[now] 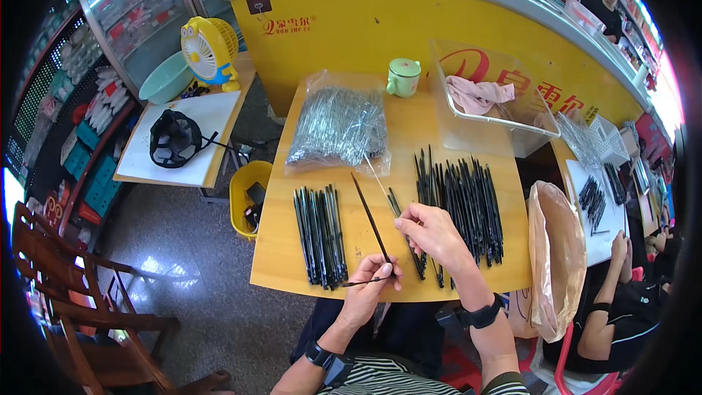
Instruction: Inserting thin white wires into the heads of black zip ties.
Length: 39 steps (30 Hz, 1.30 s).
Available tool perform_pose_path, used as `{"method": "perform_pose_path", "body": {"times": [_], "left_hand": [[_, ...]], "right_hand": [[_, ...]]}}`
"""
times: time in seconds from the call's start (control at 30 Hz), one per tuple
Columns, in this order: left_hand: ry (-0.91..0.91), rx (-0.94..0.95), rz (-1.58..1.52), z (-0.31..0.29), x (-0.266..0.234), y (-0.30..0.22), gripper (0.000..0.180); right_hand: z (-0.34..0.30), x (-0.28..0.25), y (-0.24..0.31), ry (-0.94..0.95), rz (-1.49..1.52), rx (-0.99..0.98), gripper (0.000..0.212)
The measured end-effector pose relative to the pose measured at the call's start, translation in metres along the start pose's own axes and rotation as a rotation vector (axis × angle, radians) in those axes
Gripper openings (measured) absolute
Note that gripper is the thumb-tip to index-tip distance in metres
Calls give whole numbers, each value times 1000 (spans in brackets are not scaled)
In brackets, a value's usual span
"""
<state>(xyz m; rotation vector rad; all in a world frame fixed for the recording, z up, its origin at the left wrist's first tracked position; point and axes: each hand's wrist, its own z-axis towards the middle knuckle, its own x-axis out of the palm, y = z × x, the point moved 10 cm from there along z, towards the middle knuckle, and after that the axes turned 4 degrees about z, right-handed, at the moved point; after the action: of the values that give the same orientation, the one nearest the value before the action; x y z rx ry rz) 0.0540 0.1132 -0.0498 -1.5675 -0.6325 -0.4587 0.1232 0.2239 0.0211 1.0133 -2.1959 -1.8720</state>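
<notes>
My left hand (371, 281) is closed around a long thin black stick (371, 216), which slants up and away to the left. A short thin black piece (363, 282) juts sideways from the same fingers. To its right, my right hand (431, 232) pinches the lower end of a thin pale rod (378, 178). Under that hand lie a few loose black sticks (417, 263). A row of black sticks (319, 238) lies left of my left hand, and a larger bunch (468, 208) lies right of my right hand.
A clear plastic bag of thin rods (340, 128) lies at the table's far side, near a green lidded mug (404, 77) and a clear bin with pink cloth (479, 95). A brown paper bag (556, 256) stands right; a yellow bucket (245, 197) left. Another person (621, 314) sits far right.
</notes>
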Motion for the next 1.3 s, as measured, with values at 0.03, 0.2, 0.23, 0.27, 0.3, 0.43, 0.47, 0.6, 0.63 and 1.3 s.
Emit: {"method": "perform_pose_path", "body": {"times": [0.03, 0.2, 0.23, 0.27, 0.3, 0.43, 0.47, 0.6, 0.63, 1.3], "left_hand": [[-12, -2, 39, -1, 0, 0, 18], [-90, -26, 306, -10, 11, -12, 19], [-95, -19, 346, -13, 12, -16, 21], [-91, -24, 363, -15, 14, -20, 21], [-87, -28, 378, -18, 17, -24, 22], [-19, -54, 339, -27, 26, -31, 25], [21, -49, 289, -30, 31, -31, 26], [118, -86, 197, -38, 44, -25, 29], [124, -105, 155, -39, 45, -22, 29], [108, -125, 44, -41, 45, -10, 29]], "right_hand": [[-6, 0, -5, 0, 1, 5, 17], [-35, -8, -12, -50, 519, -88, 10], [-43, -8, -9, -61, 597, -115, 9], [-51, -8, -4, -66, 631, -122, 9], [-58, -9, -2, -81, 690, -128, 9], [-80, -2, -5, -31, 696, -96, 7], [-86, -1, -7, -19, 714, -100, 7], [-99, -1, -24, -62, 780, -100, 10], [-101, 0, -27, -62, 780, -97, 10], [-112, 19, -54, -36, 962, 102, 11]]}}
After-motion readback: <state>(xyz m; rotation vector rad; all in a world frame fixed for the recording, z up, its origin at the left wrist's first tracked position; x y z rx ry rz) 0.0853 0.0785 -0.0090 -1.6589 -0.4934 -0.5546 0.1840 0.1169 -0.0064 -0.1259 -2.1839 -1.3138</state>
